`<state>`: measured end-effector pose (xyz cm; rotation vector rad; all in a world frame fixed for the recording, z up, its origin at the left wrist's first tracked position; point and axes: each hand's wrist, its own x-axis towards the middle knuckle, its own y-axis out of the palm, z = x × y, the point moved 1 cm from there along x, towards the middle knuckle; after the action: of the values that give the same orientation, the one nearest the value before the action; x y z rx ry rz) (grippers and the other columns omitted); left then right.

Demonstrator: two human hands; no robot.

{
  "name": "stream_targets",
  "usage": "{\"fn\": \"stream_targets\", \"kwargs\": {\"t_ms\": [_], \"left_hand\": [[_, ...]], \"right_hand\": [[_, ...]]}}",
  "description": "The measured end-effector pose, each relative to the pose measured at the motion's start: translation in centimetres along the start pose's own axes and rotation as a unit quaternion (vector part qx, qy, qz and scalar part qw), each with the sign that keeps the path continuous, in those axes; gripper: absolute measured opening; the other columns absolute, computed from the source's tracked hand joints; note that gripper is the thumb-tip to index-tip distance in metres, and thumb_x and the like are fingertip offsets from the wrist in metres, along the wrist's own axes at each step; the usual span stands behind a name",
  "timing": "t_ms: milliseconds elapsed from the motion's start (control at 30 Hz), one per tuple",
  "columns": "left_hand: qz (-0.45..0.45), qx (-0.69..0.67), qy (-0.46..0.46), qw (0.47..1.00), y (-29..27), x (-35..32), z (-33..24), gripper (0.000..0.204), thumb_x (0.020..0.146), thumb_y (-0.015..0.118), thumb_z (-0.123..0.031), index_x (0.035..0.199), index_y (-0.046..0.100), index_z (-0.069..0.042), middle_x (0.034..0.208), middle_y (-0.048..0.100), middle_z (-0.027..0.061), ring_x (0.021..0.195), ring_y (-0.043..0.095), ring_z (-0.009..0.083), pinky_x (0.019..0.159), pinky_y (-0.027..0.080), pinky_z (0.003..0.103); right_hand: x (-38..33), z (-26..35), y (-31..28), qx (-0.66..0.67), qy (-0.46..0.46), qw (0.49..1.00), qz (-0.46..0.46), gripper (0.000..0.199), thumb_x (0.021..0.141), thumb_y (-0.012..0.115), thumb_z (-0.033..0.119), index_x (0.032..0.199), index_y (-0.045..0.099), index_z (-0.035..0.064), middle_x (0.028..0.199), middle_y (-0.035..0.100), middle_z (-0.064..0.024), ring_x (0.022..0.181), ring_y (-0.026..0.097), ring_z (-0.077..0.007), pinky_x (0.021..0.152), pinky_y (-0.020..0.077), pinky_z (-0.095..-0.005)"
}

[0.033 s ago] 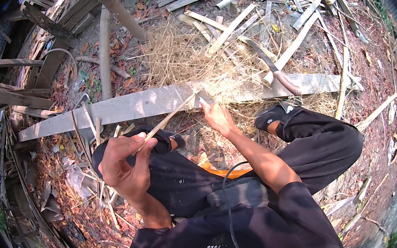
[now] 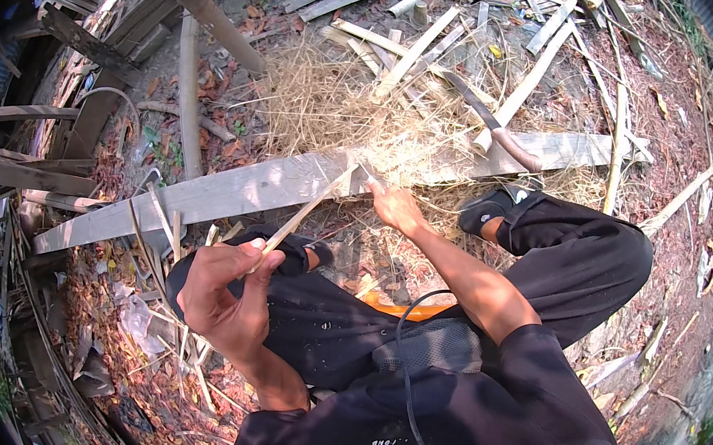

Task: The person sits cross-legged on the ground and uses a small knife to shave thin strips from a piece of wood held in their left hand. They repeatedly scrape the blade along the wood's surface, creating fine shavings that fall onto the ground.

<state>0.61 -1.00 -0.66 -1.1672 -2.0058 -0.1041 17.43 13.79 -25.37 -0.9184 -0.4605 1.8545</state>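
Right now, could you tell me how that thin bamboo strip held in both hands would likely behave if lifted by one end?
The bamboo strip is long and very thin, so it would probably flex and droop. It looks light: the left hand pinches it with fingertips only. The right hand holds its far end near the plank; dry splinters suggest it may snap.

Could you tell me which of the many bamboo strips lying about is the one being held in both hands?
The thin pale strip running from the left hand up to the right hand, above the long grey plank; all others lie untouched on the ground.
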Motion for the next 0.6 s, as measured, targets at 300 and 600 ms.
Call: {"fn": "stream_targets", "kwargs": {"t_ms": [300, 600], "left_hand": [[0.004, -0.002, 0.004, 1.0, -0.2, -0.2, 0.9, 0.023, 0.076, 0.073, 0.015, 0.093, 0.061, 0.003, 0.085, 0.059, 0.0107, 0.07, 0.057, 0.0123, 0.053, 0.051, 0.022], [0.017, -0.003, 0.065, 0.998, -0.4, 0.3, 1.5, 0.02, 0.08, 0.072, 0.01, 0.098, 0.063, 0.004, 0.091, 0.063, 0.0149, 0.067, 0.059, 0.0143, 0.054, 0.053, 0.023]], "right_hand": [[0.4, -0.8, 2.7, 0.061, 0.013, 0.997, -0.047, 0.065, 0.099, 0.036, 0.053, 0.095, 0.067, -0.0039, 0.077, 0.062, -0.0304, 0.074, 0.06, -0.0487, 0.072, 0.0482, -0.0536], [1.7, -2.4, 2.7, 0.059, 0.041, 0.997, -0.007, 0.067, 0.098, 0.034, 0.057, 0.106, 0.064, -0.0034, 0.091, 0.063, -0.0346, 0.089, 0.062, -0.0474, 0.085, 0.0481, -0.0526]]}}
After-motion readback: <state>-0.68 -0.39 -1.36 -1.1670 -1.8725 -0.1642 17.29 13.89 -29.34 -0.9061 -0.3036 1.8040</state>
